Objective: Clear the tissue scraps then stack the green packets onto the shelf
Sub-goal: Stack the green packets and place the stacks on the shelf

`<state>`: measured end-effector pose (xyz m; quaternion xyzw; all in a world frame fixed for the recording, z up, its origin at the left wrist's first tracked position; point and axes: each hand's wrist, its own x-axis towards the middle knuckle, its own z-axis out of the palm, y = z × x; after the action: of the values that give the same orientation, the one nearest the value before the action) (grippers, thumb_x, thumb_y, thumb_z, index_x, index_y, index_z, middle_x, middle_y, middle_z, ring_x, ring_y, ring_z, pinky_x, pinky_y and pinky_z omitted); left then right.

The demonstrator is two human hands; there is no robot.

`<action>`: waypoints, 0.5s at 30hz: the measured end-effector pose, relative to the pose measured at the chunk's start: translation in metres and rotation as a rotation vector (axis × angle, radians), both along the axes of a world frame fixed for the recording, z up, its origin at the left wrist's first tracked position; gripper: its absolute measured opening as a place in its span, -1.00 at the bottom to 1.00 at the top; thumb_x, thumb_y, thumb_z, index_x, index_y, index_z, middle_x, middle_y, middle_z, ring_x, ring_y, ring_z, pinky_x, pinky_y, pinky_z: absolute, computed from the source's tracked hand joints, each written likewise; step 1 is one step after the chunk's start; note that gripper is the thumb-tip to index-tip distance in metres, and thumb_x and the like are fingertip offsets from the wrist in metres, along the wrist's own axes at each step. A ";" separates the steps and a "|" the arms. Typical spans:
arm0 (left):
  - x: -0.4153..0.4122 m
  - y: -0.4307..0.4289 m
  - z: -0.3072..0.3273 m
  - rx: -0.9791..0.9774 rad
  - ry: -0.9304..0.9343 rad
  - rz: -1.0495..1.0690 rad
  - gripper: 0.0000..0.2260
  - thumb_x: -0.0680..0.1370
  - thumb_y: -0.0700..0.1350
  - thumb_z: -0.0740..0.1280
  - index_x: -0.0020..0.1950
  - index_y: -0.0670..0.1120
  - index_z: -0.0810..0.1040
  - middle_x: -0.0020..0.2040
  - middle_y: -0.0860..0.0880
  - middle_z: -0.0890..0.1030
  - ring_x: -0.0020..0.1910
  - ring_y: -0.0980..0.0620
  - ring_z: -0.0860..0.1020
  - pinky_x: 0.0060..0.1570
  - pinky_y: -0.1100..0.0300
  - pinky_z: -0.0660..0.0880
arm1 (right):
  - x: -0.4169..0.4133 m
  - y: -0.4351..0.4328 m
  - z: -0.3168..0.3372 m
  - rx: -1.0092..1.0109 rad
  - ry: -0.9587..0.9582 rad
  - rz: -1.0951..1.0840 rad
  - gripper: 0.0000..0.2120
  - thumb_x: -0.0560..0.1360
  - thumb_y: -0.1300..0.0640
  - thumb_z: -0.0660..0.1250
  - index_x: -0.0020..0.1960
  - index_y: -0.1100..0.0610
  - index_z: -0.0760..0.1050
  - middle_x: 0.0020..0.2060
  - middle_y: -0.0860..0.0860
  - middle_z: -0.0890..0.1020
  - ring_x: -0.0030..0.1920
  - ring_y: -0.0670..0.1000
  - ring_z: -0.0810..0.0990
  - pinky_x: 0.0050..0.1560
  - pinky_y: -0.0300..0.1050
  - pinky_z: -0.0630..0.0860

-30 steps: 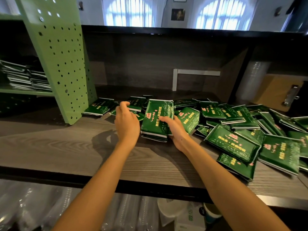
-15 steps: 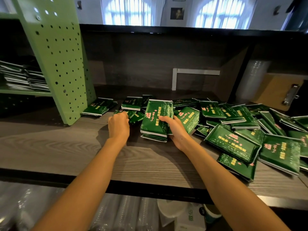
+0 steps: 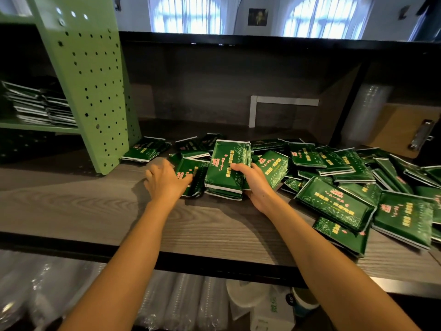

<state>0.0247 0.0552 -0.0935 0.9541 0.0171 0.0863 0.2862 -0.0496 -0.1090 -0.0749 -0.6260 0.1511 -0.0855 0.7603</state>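
Observation:
Many green packets (image 3: 334,201) lie scattered over the wooden counter (image 3: 71,206). My right hand (image 3: 253,181) grips a small stack of green packets (image 3: 225,168) standing on the counter, thumb on its top face. Just left of that stack, my left hand (image 3: 164,179) lies over a loose green packet (image 3: 193,177), fingers curled on its near left edge. The green perforated shelf unit (image 3: 93,87) stands at the left, with a pile of packets (image 3: 35,103) lying on its shelf. No tissue scraps show.
More loose packets (image 3: 145,151) lie against the shelf unit's foot. A white bracket (image 3: 255,108) stands at the back wall. A clipboard (image 3: 405,130) leans at the far right. Plastic cup sleeves (image 3: 167,304) and paper cups sit below the counter edge.
My left hand dropped from beside the stack, moved left, then closed in on a loose packet and drew it next to the stack. My right hand kept hold of the stack.

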 end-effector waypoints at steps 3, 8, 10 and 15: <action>0.003 0.000 -0.001 -0.033 0.054 -0.058 -0.47 0.46 0.12 0.38 0.31 -0.11 0.35 0.30 -0.15 0.44 0.33 -0.17 0.33 0.27 -0.02 0.24 | 0.001 -0.002 -0.001 -0.019 -0.002 0.002 -0.41 0.51 0.12 0.32 0.46 0.14 0.16 0.17 -0.02 0.41 0.21 -0.04 0.38 0.31 -0.02 0.28; 0.011 0.000 -0.003 -0.382 0.108 -0.116 -0.47 0.41 -0.11 0.48 0.31 -0.20 0.39 0.23 -0.13 0.52 0.20 -0.15 0.49 0.20 -0.01 0.43 | 0.002 -0.006 -0.002 -0.053 -0.021 -0.028 -0.36 0.51 0.11 0.31 0.49 0.15 0.11 0.33 0.02 0.35 0.18 -0.06 0.31 0.16 -0.10 0.23; 0.012 0.003 -0.002 -0.535 0.054 -0.111 -0.72 0.44 -0.18 0.44 0.12 -0.19 0.52 0.05 -0.16 0.60 0.01 -0.14 0.57 0.04 0.01 0.51 | 0.004 -0.006 -0.003 -0.062 -0.013 -0.043 -0.30 0.50 0.09 0.33 0.52 0.15 0.04 0.42 0.04 0.28 0.34 0.01 0.29 0.25 -0.04 0.24; 0.001 -0.001 0.010 -0.724 -0.210 -0.093 -0.91 0.61 -0.10 0.17 0.00 -0.11 0.40 -0.21 0.02 0.47 -0.28 0.10 0.44 -0.34 0.26 0.35 | 0.005 -0.007 -0.004 -0.079 -0.009 -0.040 -0.30 0.50 0.08 0.33 0.51 0.16 0.05 0.42 0.04 0.29 0.31 0.03 0.32 0.24 -0.03 0.25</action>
<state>0.0257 0.0542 -0.0831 0.7769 -0.0264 0.1587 0.6088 -0.0448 -0.1155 -0.0789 -0.6521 0.1565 -0.1093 0.7337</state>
